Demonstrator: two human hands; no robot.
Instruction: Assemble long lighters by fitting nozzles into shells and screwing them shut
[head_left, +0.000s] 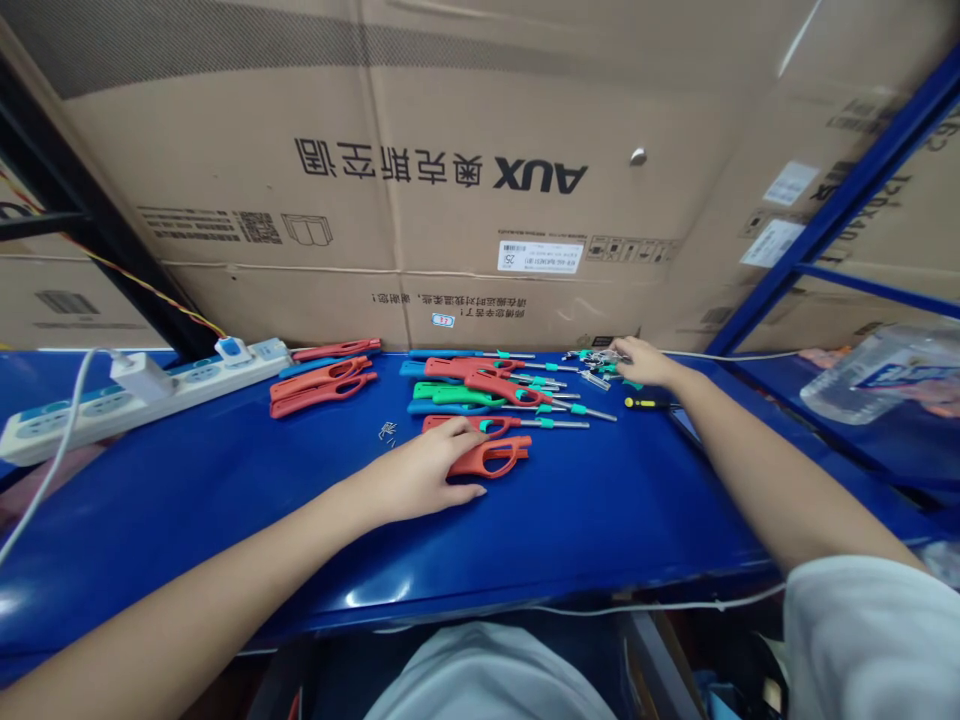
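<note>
My left hand (431, 468) is closed around the rear end of an orange-red lighter handle (501, 457) lying on the blue table; its trigger-ring end sticks out to the right, with no metal tube. Beyond it lie several long-nozzle lighters (450, 393) in red, green and blue, side by side, their metal tubes pointing right with green pieces at the base. Over at the right, my right hand (646, 363) reaches into a pile of small metal and green parts (596, 360). Its fingertips are bunched there, and what they pinch is too small to make out.
A yellow-and-black screwdriver (646, 403) lies near my right forearm. Small screws (387, 432) are scattered left of the lighters. More red and blue handles (322, 385) lie beside a white power strip (150, 400). A large cardboard sheet (450, 110) stands behind; a plastic container (874, 375) is far right.
</note>
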